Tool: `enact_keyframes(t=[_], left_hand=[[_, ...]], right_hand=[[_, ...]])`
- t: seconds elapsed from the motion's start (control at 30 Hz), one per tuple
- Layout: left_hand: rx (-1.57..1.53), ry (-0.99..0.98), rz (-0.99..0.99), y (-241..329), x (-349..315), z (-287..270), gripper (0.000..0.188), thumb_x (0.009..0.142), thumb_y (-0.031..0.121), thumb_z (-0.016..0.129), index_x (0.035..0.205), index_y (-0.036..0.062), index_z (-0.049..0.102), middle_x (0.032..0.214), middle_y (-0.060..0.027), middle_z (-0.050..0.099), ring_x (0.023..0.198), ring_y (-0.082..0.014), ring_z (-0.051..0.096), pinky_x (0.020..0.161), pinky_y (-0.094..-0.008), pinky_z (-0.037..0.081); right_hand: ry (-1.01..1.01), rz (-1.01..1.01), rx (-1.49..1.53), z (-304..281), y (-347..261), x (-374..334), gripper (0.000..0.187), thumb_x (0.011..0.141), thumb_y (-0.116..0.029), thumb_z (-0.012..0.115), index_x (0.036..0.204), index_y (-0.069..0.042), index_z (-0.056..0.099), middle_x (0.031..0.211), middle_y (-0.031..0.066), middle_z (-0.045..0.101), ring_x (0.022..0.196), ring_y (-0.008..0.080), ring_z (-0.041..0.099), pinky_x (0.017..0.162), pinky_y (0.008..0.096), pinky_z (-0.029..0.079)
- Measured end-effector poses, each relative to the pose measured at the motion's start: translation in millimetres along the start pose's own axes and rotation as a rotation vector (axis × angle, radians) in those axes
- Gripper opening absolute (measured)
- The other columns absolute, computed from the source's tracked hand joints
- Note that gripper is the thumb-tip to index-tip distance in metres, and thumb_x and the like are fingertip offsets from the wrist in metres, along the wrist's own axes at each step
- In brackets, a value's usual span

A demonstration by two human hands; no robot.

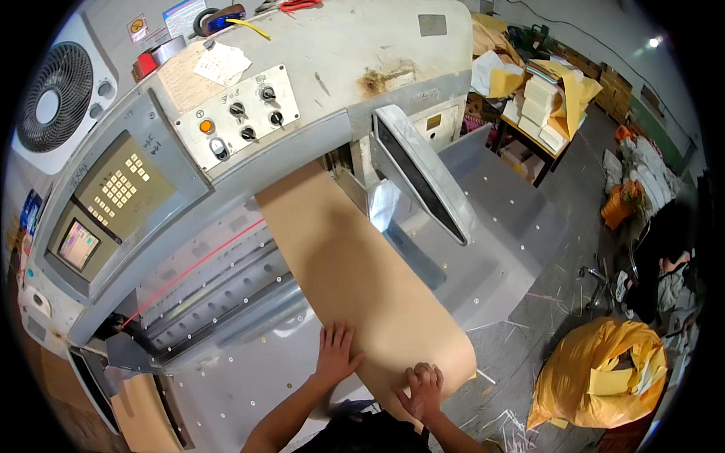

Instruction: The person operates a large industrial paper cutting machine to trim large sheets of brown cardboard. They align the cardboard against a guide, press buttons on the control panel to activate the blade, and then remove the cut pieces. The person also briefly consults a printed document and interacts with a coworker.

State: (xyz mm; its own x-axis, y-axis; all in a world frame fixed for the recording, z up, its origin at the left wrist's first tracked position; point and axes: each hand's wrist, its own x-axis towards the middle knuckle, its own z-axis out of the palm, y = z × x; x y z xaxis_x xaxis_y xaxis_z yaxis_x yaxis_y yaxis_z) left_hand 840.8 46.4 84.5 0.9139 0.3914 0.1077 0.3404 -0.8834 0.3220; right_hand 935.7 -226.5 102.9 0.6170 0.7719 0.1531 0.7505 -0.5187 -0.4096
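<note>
A long strip of brown paper or card (pixel 400 302) runs from under the machine's front across the grey metal table (pixel 226 385). Its near end bends down over the table's front edge, close to my body. Along the strip's left edge lies my left hand (pixel 337 355), fingers stretched out and touching the paper. My right hand (pixel 424 386) rests on the near, curving part of it. Those fingers are slightly bent with the thumb apart, and I see nothing held in them. The strip's far end is hidden inside the machine (pixel 317 98).
A red light line (pixel 196 268) crosses the machine bed at left. A slanted guard (pixel 423 177) stands right of the strip. The control panel (pixel 113 189) and a fan (pixel 57 98) are at far left. A yellow sack (pixel 563 370) sits on the floor at right.
</note>
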Motion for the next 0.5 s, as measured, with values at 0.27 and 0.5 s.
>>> enact_keyframes(t=[0.27,0.5], left_hand=[[-0.043,0.091,-0.004,-42.5,22.9,4.7,0.080,0.086,0.043,0.072,0.148,0.0007,0.048,0.158,-0.0243,0.039,0.148,-0.0489,0.029,0.124,-0.0589,0.021],[0.053,0.227,-0.214,-44.7,32.0,3.0,0.074,0.087,0.045,0.070,0.144,0.0015,0.051,0.158,-0.0237,0.039,0.148,-0.0469,0.032,0.123,-0.0610,0.022]], right_hand=[[0.105,0.012,0.027,39.1,-27.3,33.2,0.067,0.088,-0.041,0.073,0.135,0.002,0.053,0.144,0.0237,0.049,0.142,0.0410,0.040,0.120,0.0591,0.025],[0.074,0.010,-0.039,55.6,-32.9,55.3,0.074,0.091,-0.048,0.068,0.141,0.004,0.048,0.150,0.0247,0.045,0.147,0.0417,0.035,0.121,0.0596,0.024]])
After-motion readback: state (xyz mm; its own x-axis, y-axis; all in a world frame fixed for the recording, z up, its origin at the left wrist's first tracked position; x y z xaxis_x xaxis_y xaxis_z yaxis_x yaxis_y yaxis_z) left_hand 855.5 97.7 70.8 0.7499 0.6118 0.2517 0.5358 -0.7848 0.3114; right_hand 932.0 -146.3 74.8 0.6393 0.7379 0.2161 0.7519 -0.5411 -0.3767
